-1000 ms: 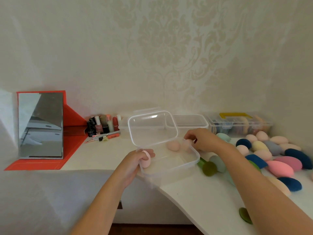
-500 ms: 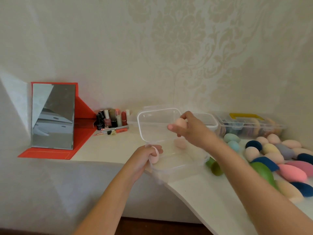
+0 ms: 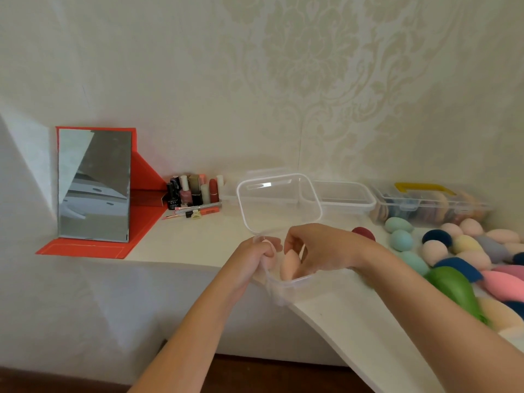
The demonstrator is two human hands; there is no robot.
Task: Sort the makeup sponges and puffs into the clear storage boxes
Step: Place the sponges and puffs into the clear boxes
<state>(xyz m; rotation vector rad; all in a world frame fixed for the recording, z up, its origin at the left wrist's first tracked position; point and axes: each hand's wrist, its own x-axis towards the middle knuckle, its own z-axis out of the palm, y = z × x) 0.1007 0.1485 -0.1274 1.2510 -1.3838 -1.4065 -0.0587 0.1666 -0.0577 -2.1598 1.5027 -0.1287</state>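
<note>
A clear storage box [image 3: 286, 283] with its lid [image 3: 279, 204] raised sits at the table's front edge. My left hand [image 3: 253, 258] grips the box's near-left rim, thumb inside. My right hand [image 3: 314, 248] reaches down into the box, its fingers curled around a peach makeup sponge [image 3: 289, 265]. Several loose sponges [image 3: 459, 251] in teal, navy, cream, pink and green lie on the table to the right.
A second clear box [image 3: 343, 198] and a compartment case with a yellow handle [image 3: 425, 202] stand by the wall. A red-framed mirror [image 3: 95, 184] and nail polish bottles [image 3: 195, 192] are on the left. A maroon sponge [image 3: 364, 232] lies behind my right wrist.
My right hand lifted a peach sponge up near the lid, then brought it down into the box's near-left corner. My left hand stayed on the rim.
</note>
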